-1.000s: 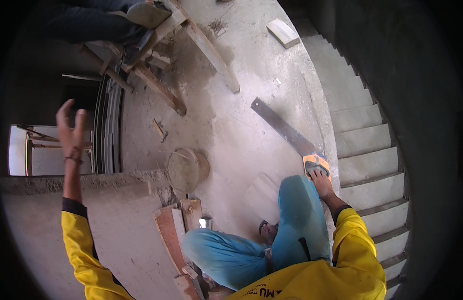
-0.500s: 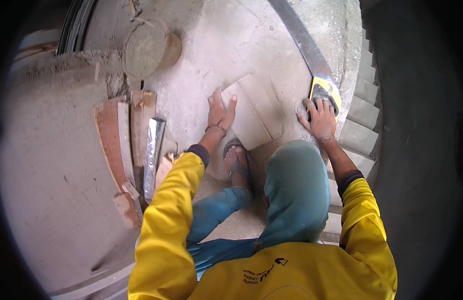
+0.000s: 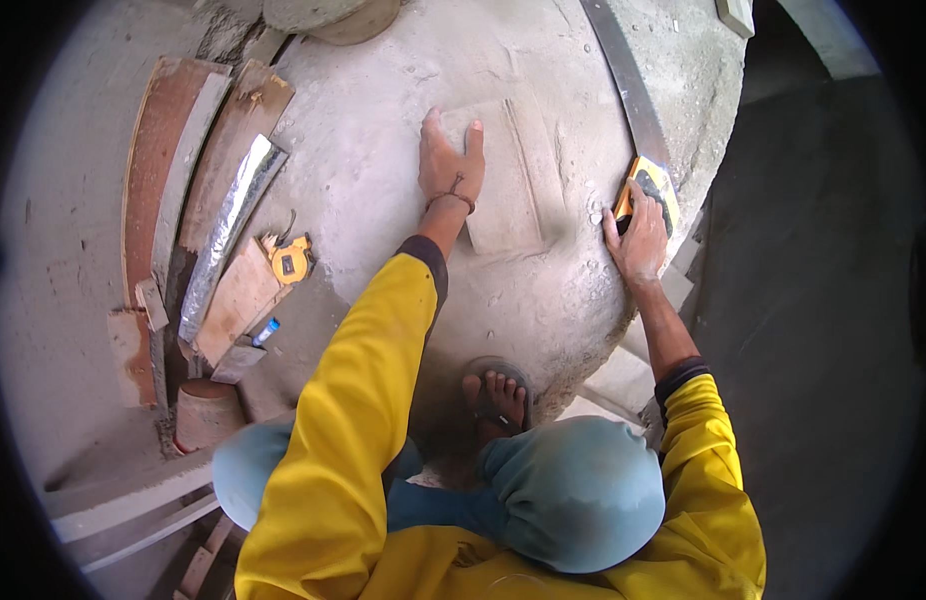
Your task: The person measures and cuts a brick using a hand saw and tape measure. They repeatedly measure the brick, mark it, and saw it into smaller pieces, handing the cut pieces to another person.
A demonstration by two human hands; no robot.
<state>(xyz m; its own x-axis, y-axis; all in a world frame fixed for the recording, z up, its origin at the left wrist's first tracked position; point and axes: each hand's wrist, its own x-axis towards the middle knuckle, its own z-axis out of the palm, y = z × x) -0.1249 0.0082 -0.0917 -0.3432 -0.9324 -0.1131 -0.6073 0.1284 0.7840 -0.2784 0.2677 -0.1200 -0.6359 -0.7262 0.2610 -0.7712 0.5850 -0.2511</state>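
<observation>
My left hand (image 3: pixel 451 165) rests with thumb and fingers spread at the left edge of a flat, grey, dusty rectangular block (image 3: pixel 505 190). The block lies on the concrete slab, a narrower strip along its right side. I cannot tell how firmly the fingers press on it. To the right, my right hand (image 3: pixel 639 238) is closed on the yellow and black handle of a handsaw (image 3: pixel 628 95). Its long grey blade lies on the slab and points away from me.
Boards (image 3: pixel 148 180), a foil-covered strip (image 3: pixel 228 230), a yellow tape measure (image 3: pixel 291 261) and a blue-capped marker (image 3: pixel 267 332) lie left. A bucket (image 3: pixel 333 18) stands far, another (image 3: pixel 207 414) near left. The slab edge drops toward steps (image 3: pixel 623 378) on the right.
My body is lower and my knees have bent further. The view has shifted, bringing the tape measure and marker into sight. Both hands keep their places at the block and handsaw.
</observation>
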